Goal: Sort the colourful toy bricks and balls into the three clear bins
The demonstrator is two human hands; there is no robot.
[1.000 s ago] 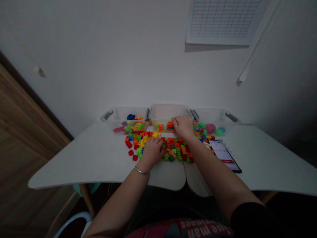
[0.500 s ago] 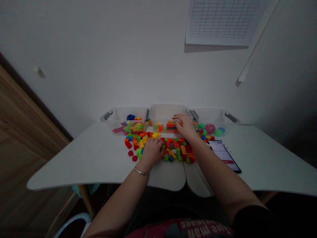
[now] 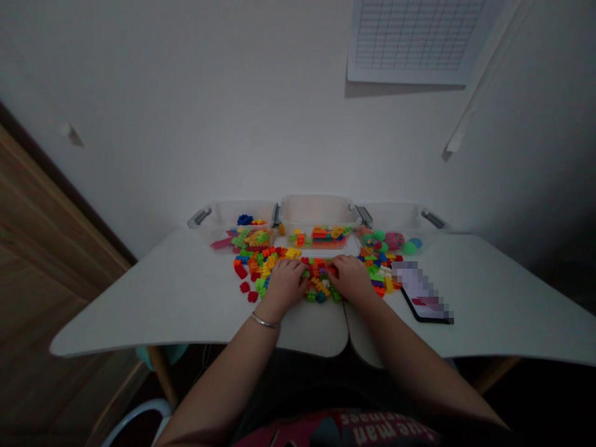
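Note:
A loose pile of colourful toy building blocks (image 3: 321, 285) lies on the white table. My left hand (image 3: 286, 282) rests at the left middle of the pile, its fingers curled; a green building block (image 3: 305, 274) shows at the fingertips. Opposite it, my right hand (image 3: 350, 277) reaches into the pile with bent fingers, and a red building block (image 3: 332, 269) shows beside its fingertips. The palms hide part of the pile. Behind the hands stands the middle clear bin (image 3: 321, 211), with some joined blocks (image 3: 326, 234) inside.
The left clear bin (image 3: 223, 214) holds blue, pink, green and yellow pieces. In the right clear bin (image 3: 395, 217) lie small coloured balls (image 3: 395, 241). A phone (image 3: 423, 295) lies right of the pile. A seam divides the table front. The wall (image 3: 233, 124) rises behind the bins.
My right hand has come back from above the middle bin down to the pile, near my left hand. The left hand has stayed in place.

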